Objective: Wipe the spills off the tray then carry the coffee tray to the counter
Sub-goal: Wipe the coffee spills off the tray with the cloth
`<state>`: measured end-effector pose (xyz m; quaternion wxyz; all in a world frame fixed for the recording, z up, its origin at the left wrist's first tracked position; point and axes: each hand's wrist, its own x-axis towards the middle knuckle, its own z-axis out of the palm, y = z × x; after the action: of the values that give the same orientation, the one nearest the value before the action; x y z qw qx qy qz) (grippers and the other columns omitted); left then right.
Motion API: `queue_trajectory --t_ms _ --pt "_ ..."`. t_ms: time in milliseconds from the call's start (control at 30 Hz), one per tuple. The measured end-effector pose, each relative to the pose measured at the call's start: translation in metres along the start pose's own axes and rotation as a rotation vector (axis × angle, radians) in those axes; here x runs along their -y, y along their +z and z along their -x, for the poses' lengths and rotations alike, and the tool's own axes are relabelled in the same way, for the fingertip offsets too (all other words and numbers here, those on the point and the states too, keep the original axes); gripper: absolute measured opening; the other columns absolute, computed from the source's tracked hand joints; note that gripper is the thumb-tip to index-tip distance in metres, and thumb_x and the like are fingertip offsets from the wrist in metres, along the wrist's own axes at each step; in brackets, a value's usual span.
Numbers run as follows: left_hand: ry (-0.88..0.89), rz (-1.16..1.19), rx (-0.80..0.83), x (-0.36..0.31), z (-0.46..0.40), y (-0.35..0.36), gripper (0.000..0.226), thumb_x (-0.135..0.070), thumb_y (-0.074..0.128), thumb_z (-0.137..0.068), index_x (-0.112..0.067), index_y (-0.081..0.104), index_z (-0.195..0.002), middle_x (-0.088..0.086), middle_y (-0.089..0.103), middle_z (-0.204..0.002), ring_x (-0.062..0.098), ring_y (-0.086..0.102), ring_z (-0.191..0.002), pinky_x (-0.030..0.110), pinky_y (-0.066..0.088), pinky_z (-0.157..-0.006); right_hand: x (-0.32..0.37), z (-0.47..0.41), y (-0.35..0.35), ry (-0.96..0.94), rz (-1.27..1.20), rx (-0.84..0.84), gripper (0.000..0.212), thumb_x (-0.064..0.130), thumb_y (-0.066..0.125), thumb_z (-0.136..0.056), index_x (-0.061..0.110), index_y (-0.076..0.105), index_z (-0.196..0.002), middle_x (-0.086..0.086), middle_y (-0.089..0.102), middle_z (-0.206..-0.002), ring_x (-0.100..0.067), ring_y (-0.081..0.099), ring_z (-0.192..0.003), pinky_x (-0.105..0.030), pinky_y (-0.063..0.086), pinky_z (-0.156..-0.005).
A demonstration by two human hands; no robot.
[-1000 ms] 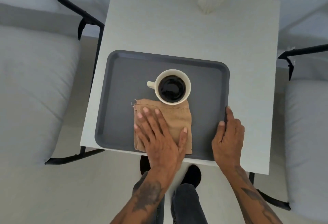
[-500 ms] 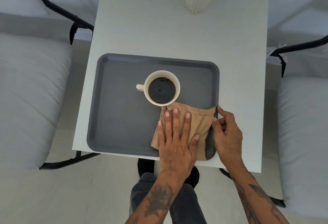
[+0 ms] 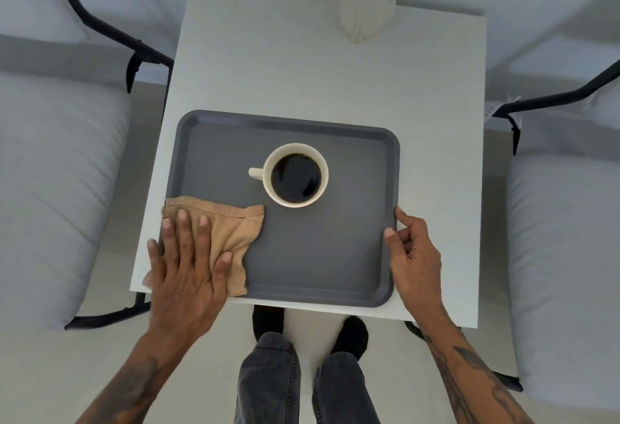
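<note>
Tray (image 3: 312, 255), grey, rigid, lipped, probably light; sits at near edge of white table (image 3: 335, 71). Cup (image 3: 295, 175), brim-full, likely to slop. Cloth (image 3: 231, 232), soft, at near-left corner under flat, spread left hand (image 3: 183, 272). Right hand (image 3: 414, 255) pinches right rim. Carry level by both side rims.

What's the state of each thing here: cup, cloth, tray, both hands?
cup: upright on the tray, full of dark coffee, handle pointing left
cloth: crumpled, at the tray's near-left corner
tray: flat on the table
left hand: open, flat on the cloth
right hand: fingers on the tray's right rim
</note>
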<state>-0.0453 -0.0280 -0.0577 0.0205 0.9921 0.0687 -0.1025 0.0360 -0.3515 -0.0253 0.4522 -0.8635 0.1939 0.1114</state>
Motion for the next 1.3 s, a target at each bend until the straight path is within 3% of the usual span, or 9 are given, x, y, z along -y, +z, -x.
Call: queue_trajectory --t_ms 167,400,500,667,900,1067,1200,1300 --pt "-0.033 0.116 0.041 -0.06 -0.001 -0.003 0.076 -0.044 0.027 -0.099 0.006 0.011 -0.153 0.033 -0.002 -0.161 0.046 -0.003 -0.15 0.065 0.009 -0.118 0.0 -0.002 -0.003 0.042 -0.042 -0.003 0.036 0.018 0.056 -0.096 0.024 0.053 -0.132 0.004 0.053 -0.07 -0.008 0.055 -0.068 -0.015 0.043 -0.07" --pt "0.182 0.265 0.033 -0.194 0.018 -0.002 0.069 -0.042 0.038 -0.098 -0.005 0.022 -0.155 0.027 0.01 -0.162 0.042 0.007 -0.151 0.059 0.017 -0.12 0.004 -0.005 -0.009 0.128 -0.112 0.035 0.033 0.017 0.056 -0.096 0.029 0.055 -0.126 -0.001 0.06 -0.076 -0.009 0.058 -0.074 -0.015 0.044 -0.068" --pt "0.18 0.278 0.034 -0.223 0.019 0.003 0.07 -0.043 0.047 -0.096 -0.011 0.026 -0.155 0.023 0.017 -0.162 0.039 0.014 -0.151 0.057 0.025 -0.118 0.004 -0.008 -0.011 0.137 -0.104 0.05 0.033 0.014 0.052 -0.098 0.028 0.055 -0.127 -0.004 0.062 -0.08 -0.011 0.059 -0.073 -0.015 0.043 -0.063" --pt "0.293 0.231 0.051 -0.191 0.018 0.001 0.064 -0.043 0.039 -0.101 -0.02 0.018 -0.157 0.012 0.012 -0.166 0.031 0.009 -0.153 0.054 0.022 -0.12 0.004 -0.008 -0.012 0.127 -0.108 0.058 0.033 0.017 0.055 -0.097 0.028 0.055 -0.128 -0.004 0.064 -0.081 -0.011 0.06 -0.075 -0.011 0.043 -0.065" --pt "0.076 0.111 0.059 -0.08 0.023 -0.005 0.065 -0.04 0.029 -0.099 -0.01 0.019 -0.156 0.018 0.007 -0.166 0.034 0.008 -0.153 0.055 0.018 -0.121 0.005 -0.005 -0.011 0.104 -0.074 0.061 0.035 0.019 0.058 -0.096 0.025 0.054 -0.13 -0.004 0.06 -0.077 -0.012 0.058 -0.071 -0.014 0.044 -0.068" --pt "0.097 0.017 0.026 -0.011 -0.007 -0.013 0.067 -0.042 0.025 -0.099 -0.005 0.021 -0.155 0.02 0.011 -0.165 0.035 0.009 -0.153 0.058 0.019 -0.119 0.006 -0.004 -0.011 0.08 -0.039 0.066 0.036 0.016 0.058 -0.095 0.023 0.054 -0.131 -0.001 0.059 -0.075 -0.013 0.059 -0.072 -0.017 0.048 -0.071" --pt "0.125 -0.031 -0.015 0.004 -0.04 -0.014 0.068 -0.046 0.022 -0.101 -0.006 0.019 -0.156 0.022 0.01 -0.164 0.036 0.009 -0.153 0.059 0.016 -0.12 0.009 -0.005 -0.012 0.107 -0.022 0.051 0.036 0.017 0.058 -0.096 0.021 0.054 -0.131 -0.005 0.06 -0.079 -0.01 0.058 -0.074 -0.011 0.041 -0.068" --pt "0.122 -0.036 -0.034 0.0 -0.05 -0.014 0.07 -0.049 0.025 -0.101 -0.005 0.019 -0.156 0.024 0.011 -0.163 0.038 0.009 -0.152 0.061 0.014 -0.12 0.015 -0.003 -0.012 0.13 0.027 0.03 0.038 0.021 0.059 -0.095 0.024 0.053 -0.132 -0.003 0.061 -0.083 -0.009 0.059 -0.076 -0.021 0.051 -0.074"
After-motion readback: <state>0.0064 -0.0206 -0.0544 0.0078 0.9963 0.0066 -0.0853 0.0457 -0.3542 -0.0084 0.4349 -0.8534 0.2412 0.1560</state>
